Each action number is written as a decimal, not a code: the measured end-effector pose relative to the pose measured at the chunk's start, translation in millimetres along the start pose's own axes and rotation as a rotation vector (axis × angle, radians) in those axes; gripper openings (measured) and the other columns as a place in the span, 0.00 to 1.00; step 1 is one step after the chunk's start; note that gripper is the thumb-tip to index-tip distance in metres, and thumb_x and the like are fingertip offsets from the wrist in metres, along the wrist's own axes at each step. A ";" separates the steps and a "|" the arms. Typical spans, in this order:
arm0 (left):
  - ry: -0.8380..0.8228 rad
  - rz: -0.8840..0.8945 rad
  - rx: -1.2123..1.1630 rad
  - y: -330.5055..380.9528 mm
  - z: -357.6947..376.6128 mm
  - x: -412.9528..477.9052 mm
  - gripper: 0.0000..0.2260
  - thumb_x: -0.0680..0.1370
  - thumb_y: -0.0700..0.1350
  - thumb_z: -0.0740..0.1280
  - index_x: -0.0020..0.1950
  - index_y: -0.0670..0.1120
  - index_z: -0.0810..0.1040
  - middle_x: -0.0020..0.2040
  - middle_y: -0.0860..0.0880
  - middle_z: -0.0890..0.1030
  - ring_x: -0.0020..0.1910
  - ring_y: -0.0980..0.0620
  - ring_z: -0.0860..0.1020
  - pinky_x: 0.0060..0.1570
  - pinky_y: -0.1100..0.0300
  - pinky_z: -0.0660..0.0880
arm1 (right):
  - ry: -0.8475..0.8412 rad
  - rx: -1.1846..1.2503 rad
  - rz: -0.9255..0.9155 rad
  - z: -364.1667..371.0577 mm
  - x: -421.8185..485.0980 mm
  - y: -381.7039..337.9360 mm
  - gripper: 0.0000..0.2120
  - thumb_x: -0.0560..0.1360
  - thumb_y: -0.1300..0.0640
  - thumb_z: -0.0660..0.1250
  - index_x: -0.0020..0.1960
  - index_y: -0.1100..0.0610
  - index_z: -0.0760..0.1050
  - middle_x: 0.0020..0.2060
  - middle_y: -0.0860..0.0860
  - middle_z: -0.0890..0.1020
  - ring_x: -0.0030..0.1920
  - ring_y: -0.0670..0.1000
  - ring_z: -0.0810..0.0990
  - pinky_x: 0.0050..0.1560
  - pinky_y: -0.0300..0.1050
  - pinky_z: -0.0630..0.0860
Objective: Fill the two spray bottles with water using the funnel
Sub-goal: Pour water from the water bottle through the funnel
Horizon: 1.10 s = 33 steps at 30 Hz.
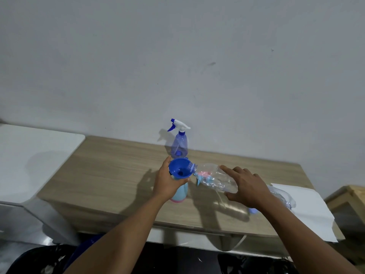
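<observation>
Here, centre of frame, left to right:
Left hand [167, 180]: wrapped around the pale blue spray bottle [180, 191] under the blue funnel [180, 168].
Right hand [245, 186]: clamped on tipped clear water bottle [215, 177], mouth at funnel rim.
Handling: thin, crushable, likely slippery; grip mid-body.
Second spray bottle [179, 146]: behind, capped.

Evenly lit, moderately bright, cool cast. Soft shadows thrown leftward and forward across the bench [110, 167] and onto the wall [177, 56]. Slight softness throughout; wide-angle bending at edges; glare on clear plastic.
</observation>
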<state>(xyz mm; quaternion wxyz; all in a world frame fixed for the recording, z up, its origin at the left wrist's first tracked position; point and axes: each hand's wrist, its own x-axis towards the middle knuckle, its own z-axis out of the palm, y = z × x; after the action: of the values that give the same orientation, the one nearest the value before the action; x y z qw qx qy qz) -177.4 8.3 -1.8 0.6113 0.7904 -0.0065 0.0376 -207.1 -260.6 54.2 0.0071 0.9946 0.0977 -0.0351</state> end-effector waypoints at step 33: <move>-0.002 0.019 0.020 10.3 -1.7 -3.2 0.34 0.64 0.41 0.82 0.54 0.67 0.65 0.50 0.68 0.73 0.49 0.64 0.77 0.50 0.65 0.74 | 0.020 -0.182 -0.013 -31.6 3.8 -1.4 0.43 0.73 0.38 0.67 0.80 0.38 0.47 0.66 0.48 0.73 0.63 0.54 0.73 0.58 0.51 0.71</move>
<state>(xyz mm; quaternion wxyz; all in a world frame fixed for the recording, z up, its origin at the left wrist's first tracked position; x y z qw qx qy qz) -181.3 7.2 8.4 0.6028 0.7966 -0.0145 0.0427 -201.5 -257.8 85.5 0.0964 0.9894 0.1070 -0.0164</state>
